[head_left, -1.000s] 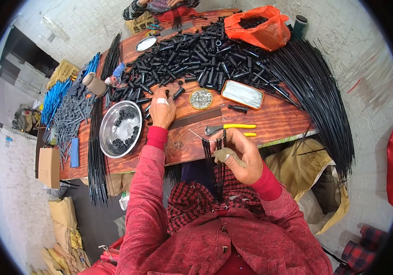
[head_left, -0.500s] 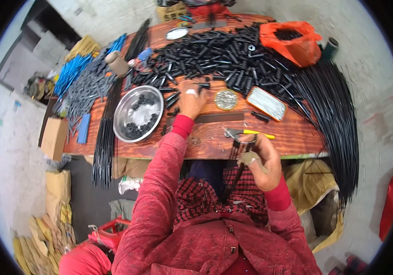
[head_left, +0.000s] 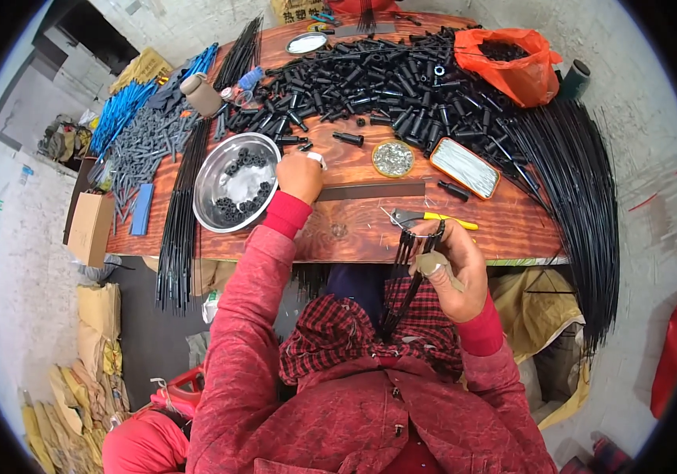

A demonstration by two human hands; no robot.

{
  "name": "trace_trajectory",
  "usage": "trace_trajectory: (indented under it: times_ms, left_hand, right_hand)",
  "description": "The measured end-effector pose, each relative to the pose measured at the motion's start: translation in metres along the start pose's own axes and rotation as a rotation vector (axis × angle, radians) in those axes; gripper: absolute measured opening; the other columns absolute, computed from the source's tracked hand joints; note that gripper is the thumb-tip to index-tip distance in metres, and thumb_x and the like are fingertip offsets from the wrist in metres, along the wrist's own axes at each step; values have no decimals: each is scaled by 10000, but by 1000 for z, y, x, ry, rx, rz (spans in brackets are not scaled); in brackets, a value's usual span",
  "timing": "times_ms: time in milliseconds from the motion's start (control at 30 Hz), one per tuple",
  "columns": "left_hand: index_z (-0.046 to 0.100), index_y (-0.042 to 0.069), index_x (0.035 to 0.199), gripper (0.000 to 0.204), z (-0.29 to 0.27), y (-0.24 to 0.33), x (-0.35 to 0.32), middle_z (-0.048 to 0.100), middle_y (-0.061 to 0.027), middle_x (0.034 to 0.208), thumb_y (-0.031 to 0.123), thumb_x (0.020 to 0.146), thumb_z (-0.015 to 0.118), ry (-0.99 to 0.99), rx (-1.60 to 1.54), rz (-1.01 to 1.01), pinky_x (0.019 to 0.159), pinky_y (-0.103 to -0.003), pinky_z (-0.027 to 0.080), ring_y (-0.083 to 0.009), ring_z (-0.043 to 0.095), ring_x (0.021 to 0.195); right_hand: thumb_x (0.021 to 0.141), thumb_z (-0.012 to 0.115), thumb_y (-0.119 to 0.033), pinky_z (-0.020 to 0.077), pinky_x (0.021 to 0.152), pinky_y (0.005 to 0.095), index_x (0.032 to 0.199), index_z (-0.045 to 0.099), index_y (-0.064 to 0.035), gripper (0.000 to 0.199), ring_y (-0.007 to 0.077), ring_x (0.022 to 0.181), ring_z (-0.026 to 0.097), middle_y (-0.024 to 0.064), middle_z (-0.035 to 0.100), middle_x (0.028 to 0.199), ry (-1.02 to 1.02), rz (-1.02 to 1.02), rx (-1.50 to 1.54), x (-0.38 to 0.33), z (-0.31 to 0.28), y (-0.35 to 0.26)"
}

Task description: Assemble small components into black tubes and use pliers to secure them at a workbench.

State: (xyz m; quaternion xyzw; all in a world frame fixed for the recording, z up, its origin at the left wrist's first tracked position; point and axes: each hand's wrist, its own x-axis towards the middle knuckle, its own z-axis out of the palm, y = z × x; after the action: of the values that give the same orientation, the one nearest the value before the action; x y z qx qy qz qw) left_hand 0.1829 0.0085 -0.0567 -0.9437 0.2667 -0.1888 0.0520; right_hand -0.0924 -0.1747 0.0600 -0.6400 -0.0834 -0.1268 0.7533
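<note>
My left hand (head_left: 300,175) is closed beside the right rim of a steel bowl (head_left: 200,201); its fingertips face away, so what they hold, if anything, is hidden. Small black ring-shaped parts (head_left: 232,207) lie in the bowl. In front of my lap, my right hand (head_left: 457,268) grips a bunch of thin black rods (head_left: 403,296) that hang down, with a thin wire at their top ends. Tape or a wrap covers its thumb. Just beyond it lie pliers (head_left: 433,220) with a yellow handle, on the wooden table (head_left: 354,241).
Black plastic tubes (head_left: 402,87) are heaped across the table. A round tin (head_left: 393,159) and a rectangular tray (head_left: 465,168) hold shiny metal pieces. Long black rods (head_left: 571,205) overhang the right edge. A flat dark bar (head_left: 370,190), an orange bag (head_left: 512,67) and grey parts (head_left: 145,146) are also there.
My left hand has moved left and nearer, from the loose black tubes to the bowl's side, and closed. My right hand keeps hold of the rods in nearly the same place.
</note>
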Motion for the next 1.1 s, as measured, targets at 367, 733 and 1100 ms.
trace_trajectory:
  times_ms: [367, 733, 1100]
  left_hand:
    - [614, 40, 956, 147, -55, 10, 4, 652, -39, 814, 169, 914, 671, -541, -1806, -397, 501, -205, 399, -65, 504, 550]
    - [589, -17, 1073, 235, -67, 3, 0, 657, -84, 865, 158, 930, 653, -497, -1935, -388, 526, -198, 451, -107, 598, 687]
    - [625, 10, 930, 226, -17, -4, 6, 662, -107, 784, 202, 843, 707, -56, -887, -118, 566, -316, 485, -193, 622, 615]
  right_hand:
    - [926, 634, -337, 481, 793, 280, 1156, 491, 37, 462, 132, 873, 572, 74, 582, 1007, 61, 4, 9, -4, -4, 5]
    - [898, 660, -455, 493, 731, 276, 1189, 485, 41, 601, 133, 833, 582, 80, 586, 993, 41, 26, 22, -1, -1, 9]
    - [921, 629, -436, 477, 756, 265, 1134, 500, 32, 531, 118, 829, 568, 63, 573, 971, 21, 2, 29, 6, -1, 9]
